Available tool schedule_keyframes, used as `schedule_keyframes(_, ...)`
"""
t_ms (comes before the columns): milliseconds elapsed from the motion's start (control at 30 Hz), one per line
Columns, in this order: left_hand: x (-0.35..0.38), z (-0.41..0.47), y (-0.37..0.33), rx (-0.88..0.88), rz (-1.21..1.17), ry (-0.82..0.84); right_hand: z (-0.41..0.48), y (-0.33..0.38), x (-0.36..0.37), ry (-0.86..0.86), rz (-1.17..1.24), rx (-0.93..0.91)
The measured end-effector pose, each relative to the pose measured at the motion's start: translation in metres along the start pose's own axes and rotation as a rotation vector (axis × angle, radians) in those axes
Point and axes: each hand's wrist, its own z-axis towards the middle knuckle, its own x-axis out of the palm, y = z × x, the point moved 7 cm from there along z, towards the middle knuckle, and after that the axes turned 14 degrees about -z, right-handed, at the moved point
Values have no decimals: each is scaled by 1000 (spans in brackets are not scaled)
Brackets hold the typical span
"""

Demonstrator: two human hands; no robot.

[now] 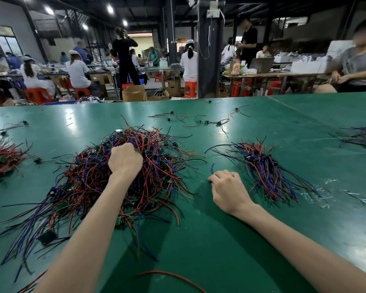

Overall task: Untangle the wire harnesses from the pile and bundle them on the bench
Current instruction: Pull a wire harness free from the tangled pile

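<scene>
A big tangled pile of red, blue and black wire harnesses (156,166) with small green boards lies on the green bench (220,240), left of centre. My left hand (125,159) is sunk into the top of the pile, its fingers curled round wires there. To the right lies a smaller, sorted bundle of harnesses (264,172), wires fanned toward me. My right hand (228,189) rests on the bench between pile and bundle, fingers curled down over a short blue wire (212,167) whose end sticks out at the fingertips.
Another red-wire heap (2,159) lies at the left edge and a purple one (361,134) at the far right. Loose harnesses (207,122) are scattered farther back. A single red wire (171,275) lies near me. A person (355,68) sits across the bench at the right.
</scene>
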Motion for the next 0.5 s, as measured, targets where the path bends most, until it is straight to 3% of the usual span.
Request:
schedule_keyframes(133,13,5,-17,105,380,35,0,-1,2,9,32,6)
schedule_keyframes(233,23,12,-19,137,486,31,0,-1,1,13,40,5)
schedule_keyframes(367,23,23,-17,110,475,2,0,-1,1,18,58,5)
schedule_keyframes(500,9,22,-34,196,328,-74,0,-2,1,25,83,13)
